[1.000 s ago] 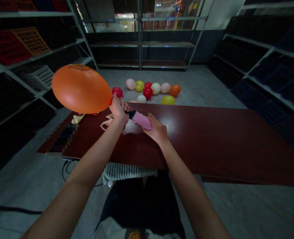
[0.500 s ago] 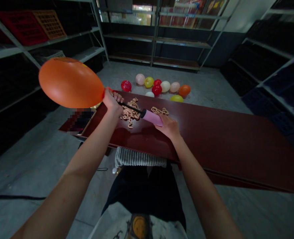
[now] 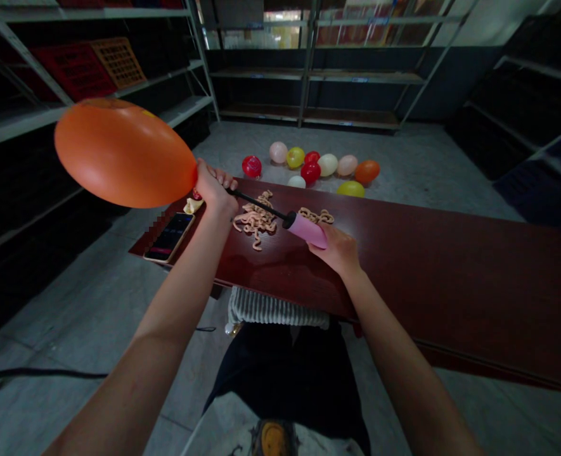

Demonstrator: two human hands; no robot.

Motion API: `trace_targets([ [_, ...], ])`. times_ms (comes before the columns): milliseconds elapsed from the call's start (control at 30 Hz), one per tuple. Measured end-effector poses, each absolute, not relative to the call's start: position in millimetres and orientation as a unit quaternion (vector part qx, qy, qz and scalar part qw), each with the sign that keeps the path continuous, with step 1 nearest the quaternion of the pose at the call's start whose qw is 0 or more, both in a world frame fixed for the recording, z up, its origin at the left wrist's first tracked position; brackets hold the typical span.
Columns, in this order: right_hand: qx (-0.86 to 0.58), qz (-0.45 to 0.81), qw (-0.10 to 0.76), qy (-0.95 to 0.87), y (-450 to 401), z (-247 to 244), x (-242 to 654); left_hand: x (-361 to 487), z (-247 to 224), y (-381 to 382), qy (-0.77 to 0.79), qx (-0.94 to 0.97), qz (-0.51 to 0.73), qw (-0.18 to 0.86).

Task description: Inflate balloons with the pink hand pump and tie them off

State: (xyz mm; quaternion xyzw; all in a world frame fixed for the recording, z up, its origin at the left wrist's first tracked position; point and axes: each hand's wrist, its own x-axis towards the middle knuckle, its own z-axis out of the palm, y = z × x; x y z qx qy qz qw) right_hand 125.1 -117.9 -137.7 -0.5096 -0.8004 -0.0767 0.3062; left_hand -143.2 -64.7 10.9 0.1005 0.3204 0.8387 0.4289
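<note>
Storeroom with metal shelves (image 3: 256, 73), loose balloons (image 3: 318, 166) on the floor beyond a dark red table (image 3: 432, 285), phone (image 3: 169, 237) and peach strips (image 3: 255, 220) lying on the tabletop. Left hand (image 3: 213, 190) has fingers closed tight round the neck of an orange balloon (image 3: 123, 153), which is inflated and held up over the table's left end, black pump tube (image 3: 261, 204) running into that fist. Right hand (image 3: 337, 250) has fingers wrapped round pink pump (image 3: 306, 230), over the table

Dim storeroom, metal shelving (image 3: 261, 75), concrete floor (image 3: 418, 152).
</note>
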Motion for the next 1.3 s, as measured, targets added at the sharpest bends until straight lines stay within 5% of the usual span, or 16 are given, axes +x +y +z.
trace_targets([
  [633, -0.564, 0.005, 0.349, -0.748, -108.0, -138.8, 131.1, -14.7, -30.2, -44.8, 0.335, 0.176, 0.769, 0.515],
  [1300, -0.477, -0.062, 0.256, -0.839, -119.3, -136.6, 122.4, -141.1, -18.9, -77.0, 0.317, 0.088, 0.811, 0.484],
])
